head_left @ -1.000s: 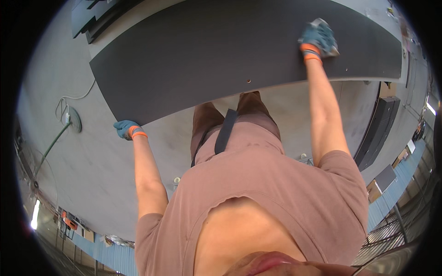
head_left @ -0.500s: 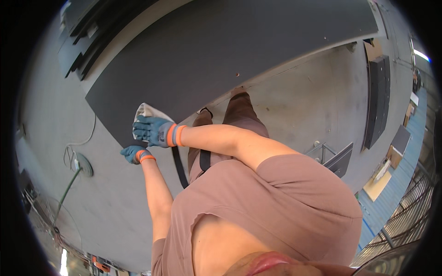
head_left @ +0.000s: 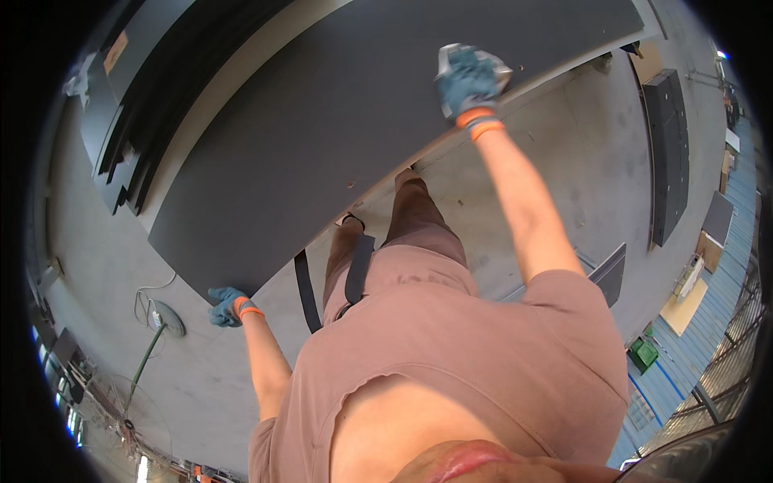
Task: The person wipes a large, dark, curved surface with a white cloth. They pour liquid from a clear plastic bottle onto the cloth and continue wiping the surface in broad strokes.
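A long dark grey panel lies across the view in front of me. My right hand, in a blue-grey glove with an orange cuff, is closed over a whitish cloth and presses it on the panel near its close edge, toward the right. The palm hides most of the cloth. At the panel's left near corner, my gloved left hand has its fingers curled at the edge, seemingly gripping it. Part of those fingers is hard to make out.
More dark panels are stacked beyond at the upper left. A standing fan with a round base and a cable is at the left. Dark boards stand at the right. My legs are close to the panel's near edge.
My right hand has swept with the cloth from the panel's left end far to the right along its surface. My left hand stays by the left corner, shifted slightly nearer.
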`<state>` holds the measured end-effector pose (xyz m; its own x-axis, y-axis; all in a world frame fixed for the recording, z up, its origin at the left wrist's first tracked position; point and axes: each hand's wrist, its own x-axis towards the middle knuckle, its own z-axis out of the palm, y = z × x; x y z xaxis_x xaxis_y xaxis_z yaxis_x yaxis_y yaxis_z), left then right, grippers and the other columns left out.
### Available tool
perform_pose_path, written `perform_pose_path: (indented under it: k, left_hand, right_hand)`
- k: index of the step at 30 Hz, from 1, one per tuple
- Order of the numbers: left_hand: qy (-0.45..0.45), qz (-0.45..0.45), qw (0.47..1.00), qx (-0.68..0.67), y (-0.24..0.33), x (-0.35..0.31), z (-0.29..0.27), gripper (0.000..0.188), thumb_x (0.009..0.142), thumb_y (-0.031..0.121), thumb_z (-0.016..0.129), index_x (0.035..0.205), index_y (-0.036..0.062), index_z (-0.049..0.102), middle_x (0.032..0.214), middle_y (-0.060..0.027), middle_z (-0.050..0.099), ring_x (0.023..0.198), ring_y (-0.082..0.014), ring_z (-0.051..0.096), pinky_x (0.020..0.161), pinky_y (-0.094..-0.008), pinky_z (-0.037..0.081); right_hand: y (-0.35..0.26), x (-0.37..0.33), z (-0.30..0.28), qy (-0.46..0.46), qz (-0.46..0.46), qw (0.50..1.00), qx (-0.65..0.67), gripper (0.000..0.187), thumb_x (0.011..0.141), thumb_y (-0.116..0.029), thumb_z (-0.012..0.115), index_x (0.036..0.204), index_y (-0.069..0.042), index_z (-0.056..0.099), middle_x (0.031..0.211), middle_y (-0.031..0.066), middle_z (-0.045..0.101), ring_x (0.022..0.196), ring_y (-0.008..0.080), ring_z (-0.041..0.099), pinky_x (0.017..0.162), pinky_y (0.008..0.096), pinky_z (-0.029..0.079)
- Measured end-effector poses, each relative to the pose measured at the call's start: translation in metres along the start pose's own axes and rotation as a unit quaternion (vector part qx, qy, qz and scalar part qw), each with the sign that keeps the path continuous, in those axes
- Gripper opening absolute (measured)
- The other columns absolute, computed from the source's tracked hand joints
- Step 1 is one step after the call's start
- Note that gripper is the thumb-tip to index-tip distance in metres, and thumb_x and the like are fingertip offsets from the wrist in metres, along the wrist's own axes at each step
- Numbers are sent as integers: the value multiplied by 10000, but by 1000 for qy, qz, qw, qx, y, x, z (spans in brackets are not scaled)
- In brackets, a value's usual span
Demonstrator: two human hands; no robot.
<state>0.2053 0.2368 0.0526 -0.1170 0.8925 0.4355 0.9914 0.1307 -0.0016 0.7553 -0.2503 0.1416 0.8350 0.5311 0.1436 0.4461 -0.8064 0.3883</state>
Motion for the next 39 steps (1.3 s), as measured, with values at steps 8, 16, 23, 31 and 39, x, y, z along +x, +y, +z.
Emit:
perform_pose_path:
  k: [8, 16, 23, 31, 39]
  left_hand:
    - [20, 358, 887, -291, 248, -169, -145, 506, 1025, 315, 666, 1385, -32, 588, 1461, -312, 515, 1336, -468, 537, 1093, -521, 478]
    - [-142, 309, 875, -345, 390, -250, -164, 545, 1043, 386, 600, 1389, -35, 588, 1448, -303, 540, 1342, -450, 540, 1138, -520, 440]
    - [-73, 323, 917, -221, 401, -263, -166, 598, 1026, 506, 572, 1379, 27, 622, 1420, -216, 611, 1327, -407, 571, 1125, -518, 454]
    - [-71, 311, 929, -188, 404, -268, -167, 613, 1020, 505, 588, 1416, 37, 597, 1486, -218, 566, 1395, -402, 518, 1166, -524, 405]
    - [-94, 332, 910, -228, 415, -271, -173, 584, 1027, 465, 598, 1409, 23, 586, 1462, -219, 581, 1367, -404, 534, 1160, -520, 404]
  right_hand:
    - [14, 33, 6, -3, 47, 998, 48, 341, 951, -326, 554, 1193, -103, 644, 1163, 103, 633, 1102, 290, 602, 949, 481, 465]
    - [-107, -30, -26, 35, -215, 905, 365, 488, 942, -458, 597, 1359, -205, 621, 1381, -10, 620, 1404, 241, 491, 1212, 469, 366]
    - [144, 74, 23, -85, 58, 984, 145, 326, 851, -377, 676, 1078, -144, 678, 1044, 104, 666, 1070, 304, 637, 936, 520, 473]
    - [170, 108, 101, -164, 250, 954, 29, 629, 981, -408, 546, 1506, -63, 514, 1535, 116, 525, 1424, 313, 483, 1176, 555, 344]
    - [-87, 20, 0, 120, -252, 891, 357, 431, 937, -323, 581, 1321, -158, 685, 1424, 39, 632, 1419, 277, 505, 1271, 531, 272]
